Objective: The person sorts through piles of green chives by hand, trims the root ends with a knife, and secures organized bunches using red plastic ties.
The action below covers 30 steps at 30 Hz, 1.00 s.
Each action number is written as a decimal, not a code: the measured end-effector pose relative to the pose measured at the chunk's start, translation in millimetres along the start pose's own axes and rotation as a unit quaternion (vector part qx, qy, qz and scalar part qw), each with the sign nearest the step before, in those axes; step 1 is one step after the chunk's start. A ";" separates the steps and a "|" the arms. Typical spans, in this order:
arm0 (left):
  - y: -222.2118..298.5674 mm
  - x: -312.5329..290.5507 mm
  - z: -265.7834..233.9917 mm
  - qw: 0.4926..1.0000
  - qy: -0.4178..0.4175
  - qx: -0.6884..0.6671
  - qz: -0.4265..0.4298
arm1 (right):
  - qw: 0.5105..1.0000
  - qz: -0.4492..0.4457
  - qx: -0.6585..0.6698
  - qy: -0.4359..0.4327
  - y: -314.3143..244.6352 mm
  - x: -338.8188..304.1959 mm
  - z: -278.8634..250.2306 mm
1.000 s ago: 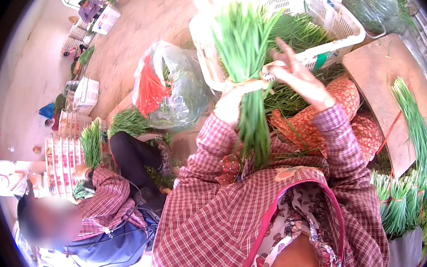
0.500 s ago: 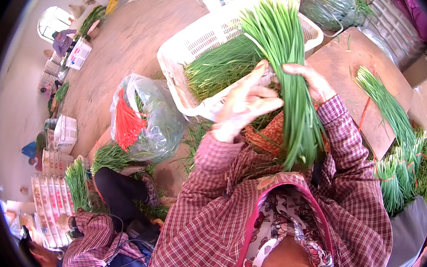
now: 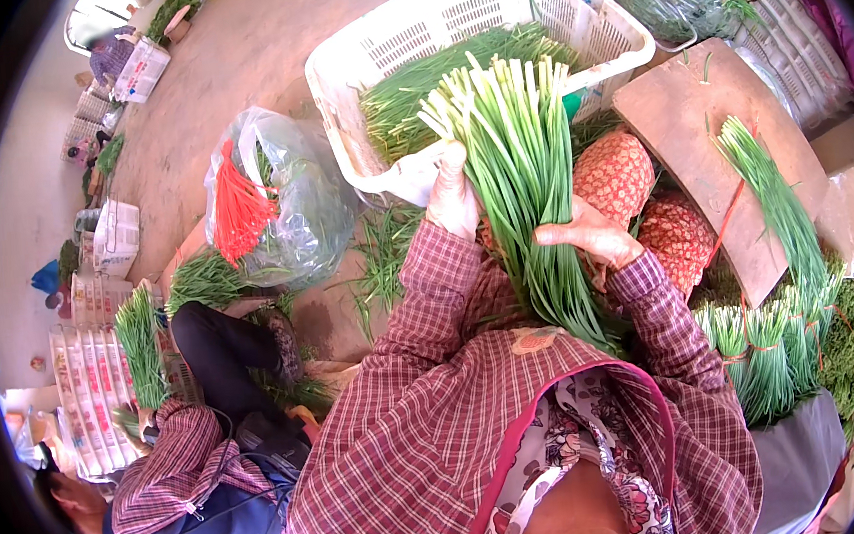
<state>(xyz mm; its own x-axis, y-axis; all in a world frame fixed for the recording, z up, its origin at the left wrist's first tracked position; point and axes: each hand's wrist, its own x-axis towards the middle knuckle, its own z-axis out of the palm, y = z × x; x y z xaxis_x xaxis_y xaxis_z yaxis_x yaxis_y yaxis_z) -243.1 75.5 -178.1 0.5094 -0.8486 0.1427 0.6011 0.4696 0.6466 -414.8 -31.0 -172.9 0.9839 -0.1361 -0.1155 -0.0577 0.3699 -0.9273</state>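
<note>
A thick bunch of green chives (image 3: pixel 530 178) stands upright before my chest, its pale cut ends fanned out at the top and its leaves hanging toward my lap. My left hand (image 3: pixel 454 197) grips its left side near the upper part, with the fingers mostly behind the stems. Lower on the right, my right hand (image 3: pixel 593 234) is closed round the bunch, thumb across the front. Just beyond it a white plastic crate (image 3: pixel 345 138) holds more loose chives (image 3: pixel 462 68).
On the right, a brown board (image 3: pixel 706 109) carries a chive bundle (image 3: pixel 777 184) and a red tie (image 3: pixel 730 228). Several tied bundles (image 3: pixel 771 365) stand below. A clear bag (image 3: pixel 307 206) with red ties (image 3: pixel 242 206) is at left. A co-worker (image 3: pixel 188 477) sits lower left.
The bunch has come lower and nearer, tilting to the left. My left hand, spread and off the stems before, now grips its left side. My right hand has moved down and left.
</note>
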 end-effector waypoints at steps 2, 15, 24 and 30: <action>-2.1 -5.8 0.6 1.000 0.011 -0.015 0.001 | 0.999 0.010 -0.039 0.017 3.0 -4.5 -5.6; 10.7 12.1 33.6 0.999 -0.022 0.020 -0.033 | 0.970 -0.164 -0.147 0.101 -90.9 52.4 -15.2; 9.6 14.9 40.6 0.999 0.016 -0.008 -0.045 | 0.965 -0.153 -0.065 0.200 -101.4 56.2 -6.3; 11.0 14.5 43.5 0.996 0.021 -0.072 -0.057 | 0.957 -0.181 -0.001 0.229 -87.3 56.1 -12.1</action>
<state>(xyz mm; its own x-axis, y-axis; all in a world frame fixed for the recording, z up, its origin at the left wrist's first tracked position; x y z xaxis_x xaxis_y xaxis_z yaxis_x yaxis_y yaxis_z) -255.9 57.8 -136.4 0.4561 -0.8890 0.0405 0.7370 0.4029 0.5428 -356.6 -82.0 -102.7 0.7628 -0.6428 0.0701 0.2726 0.2213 -0.9363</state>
